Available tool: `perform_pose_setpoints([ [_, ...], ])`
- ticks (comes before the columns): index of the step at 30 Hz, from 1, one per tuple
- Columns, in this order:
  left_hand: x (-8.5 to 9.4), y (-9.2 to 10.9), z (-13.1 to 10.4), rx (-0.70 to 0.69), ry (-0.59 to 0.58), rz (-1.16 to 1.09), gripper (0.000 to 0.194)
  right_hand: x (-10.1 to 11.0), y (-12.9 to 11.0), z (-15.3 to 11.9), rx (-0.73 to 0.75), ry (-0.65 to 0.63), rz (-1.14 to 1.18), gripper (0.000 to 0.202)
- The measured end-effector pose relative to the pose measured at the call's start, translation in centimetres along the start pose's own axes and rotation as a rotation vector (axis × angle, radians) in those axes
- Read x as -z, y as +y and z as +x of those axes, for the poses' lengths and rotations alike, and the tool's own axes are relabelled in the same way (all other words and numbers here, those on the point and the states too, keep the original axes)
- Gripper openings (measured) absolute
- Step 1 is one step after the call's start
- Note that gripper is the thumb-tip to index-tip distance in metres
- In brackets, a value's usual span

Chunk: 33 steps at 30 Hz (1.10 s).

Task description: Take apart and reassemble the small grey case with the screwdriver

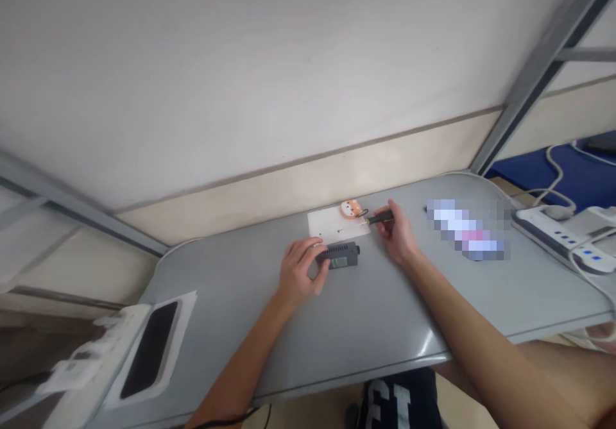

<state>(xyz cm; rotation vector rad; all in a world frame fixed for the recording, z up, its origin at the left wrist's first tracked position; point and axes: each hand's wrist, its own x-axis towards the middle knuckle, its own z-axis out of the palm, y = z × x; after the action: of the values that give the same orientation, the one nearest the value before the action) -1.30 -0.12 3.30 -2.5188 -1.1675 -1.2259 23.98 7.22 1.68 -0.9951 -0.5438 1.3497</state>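
- the left hand [301,267] on my feed grips the left end of a dark grey, box-shaped plastic device [347,249], thumb on the near side and fingers over the far edge.
- i see the device mid-desk, its slotted vents facing up and a pale green label on the side turned toward me, between the two hands.
- the right hand [397,233] is closed around the black-and-yellow handle of a slim metal-shafted screwdriver [380,217], which i view lying nearly level, its shaft pointing left.
- beneath the shaft lies a white rectangular sheet of paper [315,219]; i make out a small dark speck [320,234] near its left side and another at the tool's tip, perhaps screws, though they are too small for me to be sure.
- an orange-and-white animal-face charm [350,208] with a dark loop rests at the sheet's far edge, near the handle.
- to the right on the smooth grey desk [375,320], my view shows a pixelated object [462,227] and, beyond it, a white power strip with blue ports [563,240].
- at far left, i see a flat black rounded slab [151,349] lying on white backing.
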Motion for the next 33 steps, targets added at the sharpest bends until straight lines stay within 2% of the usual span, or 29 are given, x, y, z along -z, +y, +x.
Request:
perform_pose_setpoints([
  [3,-0.8,0.7,1.1,-0.074,-0.035,0.053,0.023,0.4,-0.5,0.4,0.0,-0.012,0.034,0.047],
  [6,-1.8,1.4,2.0,-0.088,-0.025,0.079,0.026,0.5,-0.7,0.5,0.01,-0.027,0.042,0.045],
  [11,-3.1,1.9,2.1,-0.12,-0.01,0.136,0.026,0.5,-0.3,0.6,0.039,-0.043,0.011,0.04],
  [16,-3.0,1.9,1.7,-0.09,0.033,0.11,0.022,0.7,0.3,0.9,0.039,-0.038,-0.032,0.039],
  [24,-3.1,1.4,1.1,-0.067,-0.002,0.087,0.013,0.8,0.1,0.8,0.034,-0.036,-0.067,0.039],
  [33,-3.2,1.5,1.1,-0.081,0.019,0.094,0.01,0.7,0.1,0.6,0.031,-0.058,-0.096,0.04],
])
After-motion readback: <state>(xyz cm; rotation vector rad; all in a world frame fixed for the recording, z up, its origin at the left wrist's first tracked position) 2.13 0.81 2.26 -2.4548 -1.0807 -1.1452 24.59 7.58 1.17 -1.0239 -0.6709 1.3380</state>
